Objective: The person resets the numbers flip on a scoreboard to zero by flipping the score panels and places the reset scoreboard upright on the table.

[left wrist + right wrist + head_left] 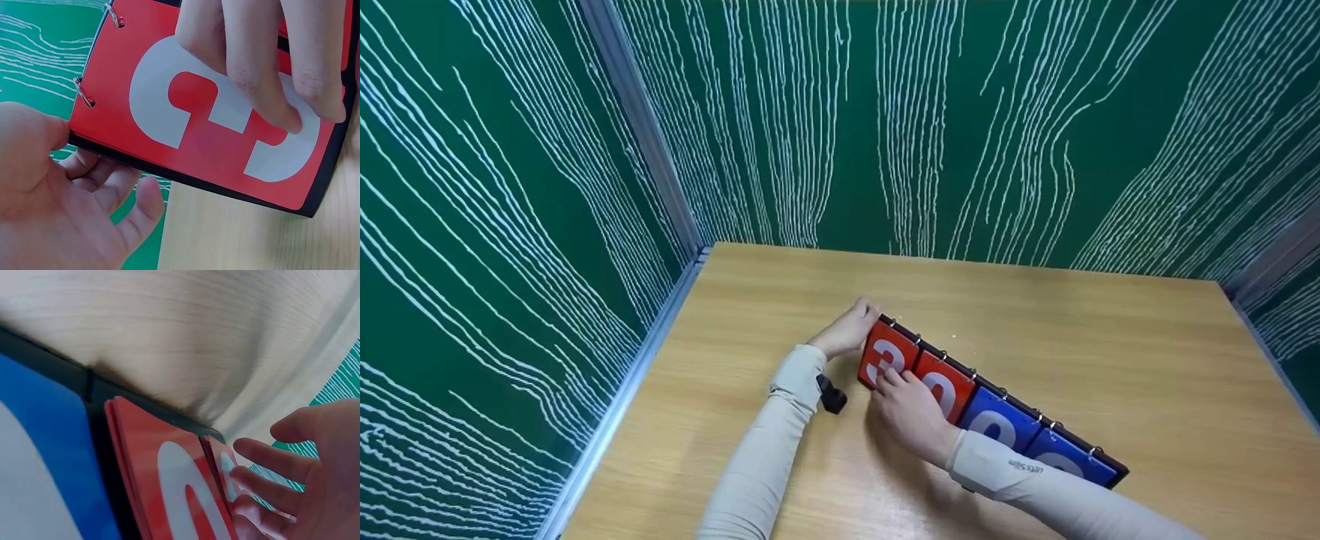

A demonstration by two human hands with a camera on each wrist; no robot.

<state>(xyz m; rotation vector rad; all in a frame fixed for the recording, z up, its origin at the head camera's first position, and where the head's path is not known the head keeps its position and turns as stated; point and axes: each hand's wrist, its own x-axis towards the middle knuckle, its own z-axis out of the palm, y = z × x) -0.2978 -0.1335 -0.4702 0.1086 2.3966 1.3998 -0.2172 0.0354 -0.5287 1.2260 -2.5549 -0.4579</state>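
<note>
A flip scoreboard (979, 401) leans at a slant over the table, with two red cards and two blue cards hung on metal rings. The leftmost red card (205, 149) reads 3; the other cards show 0. My left hand (846, 332) grips the board's left end, its thumb at the edge and fingers behind, as the left wrist view shows. Across the front, my right hand (913, 412) lays its extended fingers on the lower part of the 3 card. The right wrist view shows that hand's fingers (275, 489) spread slightly, pinching nothing. My right forearm hides part of the blue cards.
The wooden table (780, 277) lies beneath, bounded by green walls (855, 150) with white wavy lines and metal corner posts (641, 120). A small black device (832, 394) sits at my left wrist. Light sleeves cover both forearms.
</note>
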